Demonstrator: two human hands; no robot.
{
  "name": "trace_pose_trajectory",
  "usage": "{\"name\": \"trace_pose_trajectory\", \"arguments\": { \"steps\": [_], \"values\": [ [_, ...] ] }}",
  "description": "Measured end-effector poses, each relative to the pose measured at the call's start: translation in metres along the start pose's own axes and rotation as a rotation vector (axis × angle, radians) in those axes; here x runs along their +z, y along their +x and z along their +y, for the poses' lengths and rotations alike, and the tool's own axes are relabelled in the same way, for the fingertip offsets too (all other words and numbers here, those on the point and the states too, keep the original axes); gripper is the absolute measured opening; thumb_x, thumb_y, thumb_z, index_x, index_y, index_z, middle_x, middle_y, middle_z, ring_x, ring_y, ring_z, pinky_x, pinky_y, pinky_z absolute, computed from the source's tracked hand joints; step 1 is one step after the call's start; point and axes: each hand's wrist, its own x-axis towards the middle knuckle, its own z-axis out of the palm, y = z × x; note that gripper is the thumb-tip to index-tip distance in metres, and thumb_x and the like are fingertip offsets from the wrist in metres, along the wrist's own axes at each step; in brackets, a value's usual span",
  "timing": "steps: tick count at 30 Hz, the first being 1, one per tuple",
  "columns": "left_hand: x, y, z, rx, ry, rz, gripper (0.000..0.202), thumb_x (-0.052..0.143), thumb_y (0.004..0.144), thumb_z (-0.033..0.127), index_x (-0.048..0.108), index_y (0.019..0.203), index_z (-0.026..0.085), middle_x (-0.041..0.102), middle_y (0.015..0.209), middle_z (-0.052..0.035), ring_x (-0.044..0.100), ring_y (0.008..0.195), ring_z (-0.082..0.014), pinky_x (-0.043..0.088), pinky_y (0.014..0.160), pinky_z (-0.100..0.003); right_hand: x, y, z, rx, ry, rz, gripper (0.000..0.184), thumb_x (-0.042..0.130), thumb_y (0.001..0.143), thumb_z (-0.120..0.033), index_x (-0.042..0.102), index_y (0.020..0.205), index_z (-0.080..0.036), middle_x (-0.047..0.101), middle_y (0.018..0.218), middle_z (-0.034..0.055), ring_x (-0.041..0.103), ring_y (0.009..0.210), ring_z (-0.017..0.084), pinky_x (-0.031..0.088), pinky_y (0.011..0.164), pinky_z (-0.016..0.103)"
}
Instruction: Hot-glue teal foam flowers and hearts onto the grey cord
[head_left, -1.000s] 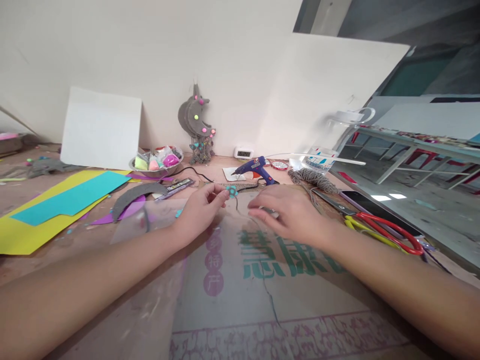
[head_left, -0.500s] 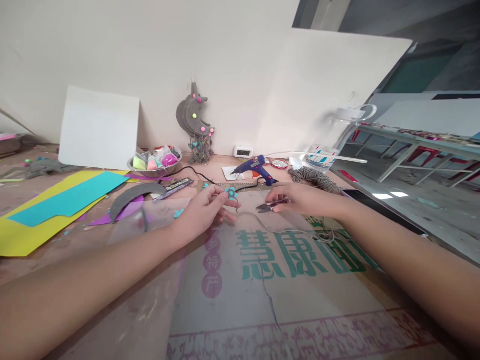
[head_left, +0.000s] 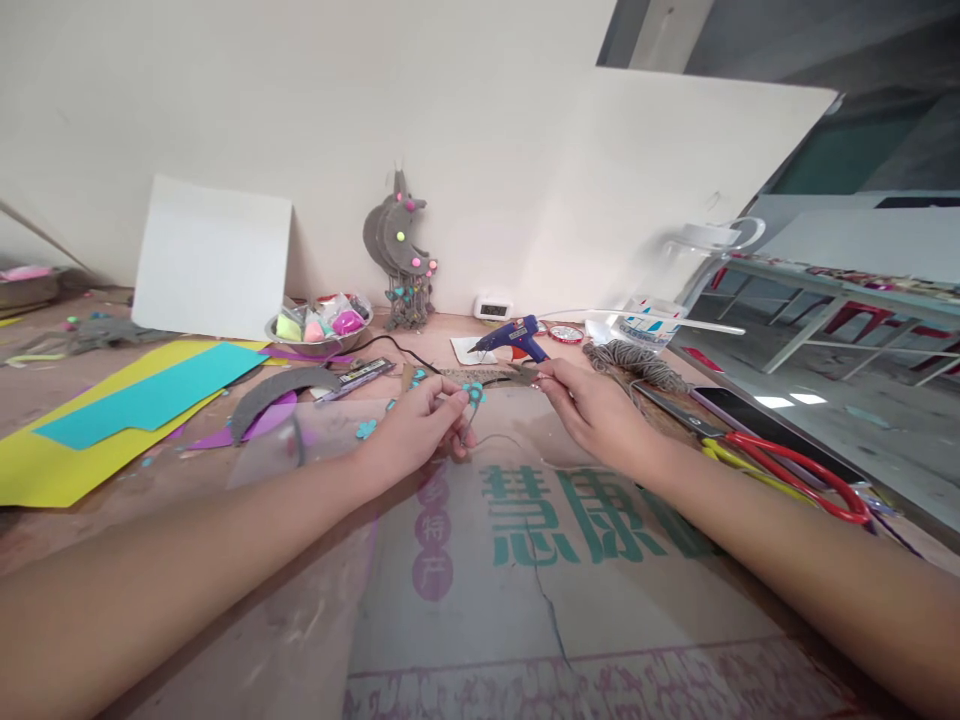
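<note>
My left hand (head_left: pixel 420 420) pinches a small turquoise flower (head_left: pixel 473 392) between thumb and fingers. A thin grey cord (head_left: pixel 499 437) trails from it across the plastic-covered work surface. In my right hand (head_left: pixel 604 412) is a small pointed metal hand tool, like snips or pliers (head_left: pixel 525 374), its tips directed left toward the flower but apart from it. Whether its jaws are parted I cannot make out. Another turquoise flower (head_left: pixel 366 429) lies left of my left hand.
A blue glue gun (head_left: pixel 510 337) lies beyond my hands. To the right are a grey yarn bundle (head_left: pixel 634 362), red-and-yellow-handled scissors (head_left: pixel 795 470) and a phone (head_left: pixel 772 430). At left lie turquoise sheet (head_left: pixel 157 393) and a bowl of colourful clay (head_left: pixel 322 340). A grey moon ornament (head_left: pixel 397 240) hangs behind.
My right hand has lifted the tool farther from me, closer to the flower's height. The flower has turned slightly in my left fingers. The scissors, hidden before, now show beside my right arm.
</note>
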Motion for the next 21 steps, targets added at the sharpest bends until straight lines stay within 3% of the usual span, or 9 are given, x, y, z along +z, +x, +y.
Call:
{"name": "trace_pose_trajectory", "arguments": {
  "steps": [6, 21],
  "values": [
    [0.001, -0.001, 0.004, -0.013, 0.013, 0.055, 0.024, 0.046, 0.086, 0.041, 0.041, 0.081, 0.019, 0.059, 0.056, 0.0032, 0.055, 0.047, -0.0087, 0.039, 0.049, -0.019, 0.006, -0.012, -0.017, -0.148, -0.029, 0.037, 0.025, 0.044, 0.089, -0.037, 0.060, 0.093, -0.018, 0.066, 0.076, 0.0066, 0.057, 0.066, 0.018, 0.037, 0.061, 0.028],
    [0.000, 0.000, -0.002, 0.010, -0.011, -0.003, 0.027, 0.047, 0.085, 0.045, 0.042, 0.083, 0.019, 0.059, 0.057, 0.0033, 0.057, 0.049, -0.0101, 0.042, 0.051, -0.021, 0.024, -0.018, -0.012, -0.116, -0.042, 0.013, 0.029, 0.045, 0.089, -0.041, 0.060, 0.099, -0.018, 0.068, 0.073, 0.0041, 0.059, 0.058, 0.016, 0.038, 0.056, 0.027]
  ]
}}
